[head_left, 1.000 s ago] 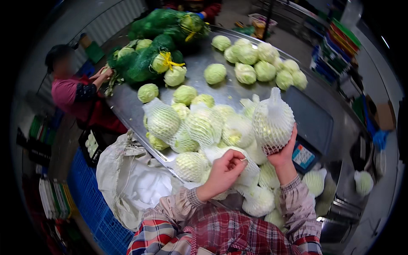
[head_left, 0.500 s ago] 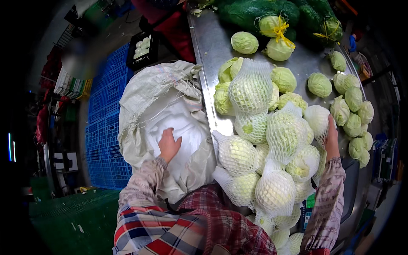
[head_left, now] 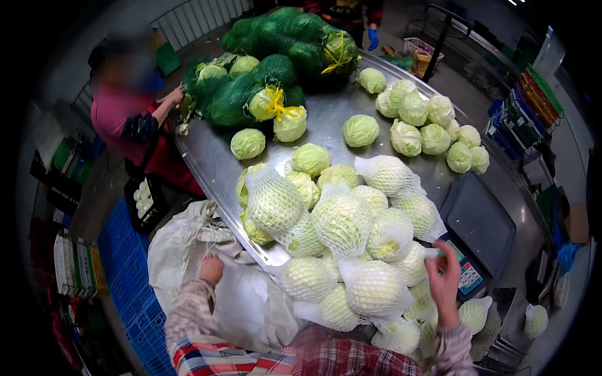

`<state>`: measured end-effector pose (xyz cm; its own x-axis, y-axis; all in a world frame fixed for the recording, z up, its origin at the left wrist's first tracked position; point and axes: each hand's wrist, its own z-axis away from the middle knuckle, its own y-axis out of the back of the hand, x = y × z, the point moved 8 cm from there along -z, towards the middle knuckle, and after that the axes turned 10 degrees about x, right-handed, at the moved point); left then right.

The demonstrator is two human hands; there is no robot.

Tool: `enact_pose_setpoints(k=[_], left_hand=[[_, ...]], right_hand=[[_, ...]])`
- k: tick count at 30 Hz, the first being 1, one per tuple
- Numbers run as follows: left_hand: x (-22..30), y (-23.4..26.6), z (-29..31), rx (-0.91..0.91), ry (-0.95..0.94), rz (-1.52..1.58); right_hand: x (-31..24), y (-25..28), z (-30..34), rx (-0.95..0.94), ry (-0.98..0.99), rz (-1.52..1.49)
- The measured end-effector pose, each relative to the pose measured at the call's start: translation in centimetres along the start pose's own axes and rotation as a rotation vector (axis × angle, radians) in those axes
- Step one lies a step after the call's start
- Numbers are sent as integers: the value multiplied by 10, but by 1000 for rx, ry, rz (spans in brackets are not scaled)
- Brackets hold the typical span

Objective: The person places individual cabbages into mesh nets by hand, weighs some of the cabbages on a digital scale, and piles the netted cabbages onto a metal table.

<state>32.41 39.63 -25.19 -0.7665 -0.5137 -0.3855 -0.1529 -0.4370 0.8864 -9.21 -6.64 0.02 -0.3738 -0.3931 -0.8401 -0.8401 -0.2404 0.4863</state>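
Many round pale-green cabbages in white foam-mesh sleeves (head_left: 379, 287) lie heaped on the grey steel table (head_left: 326, 139).
Each looks firm and rather heavy, its sleeve soft and stretchy, so better held under the round belly. The right hand (head_left: 444, 276) has bent fingers beside the heap; the left hand (head_left: 211, 268) is curled at the white woven sack (head_left: 172, 247). Whether either grasps something, I cannot tell.
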Motion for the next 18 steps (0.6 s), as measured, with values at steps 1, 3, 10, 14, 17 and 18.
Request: enact_pose_setpoints(k=[1,3,10,14,17,18], left_hand=[[16,9,14,-160,-92,-19],[40,84,30,-72,-158,105],[85,365,12,239,-219,936],[174,454,38,72,-460,1740],[203,474,22,81,-524,1938],[200,481,10,69,-535,1894]], right_hand=[[-1,12,21,29,-57,-14],[-9,24,54,72,-122,-76],[-130,-28,89,-268,462,-84],[-95,-77,87,-177,163,-565],[-141,-24,46,-141,416,-447],[-123,-8,21,-113,142,-582]])
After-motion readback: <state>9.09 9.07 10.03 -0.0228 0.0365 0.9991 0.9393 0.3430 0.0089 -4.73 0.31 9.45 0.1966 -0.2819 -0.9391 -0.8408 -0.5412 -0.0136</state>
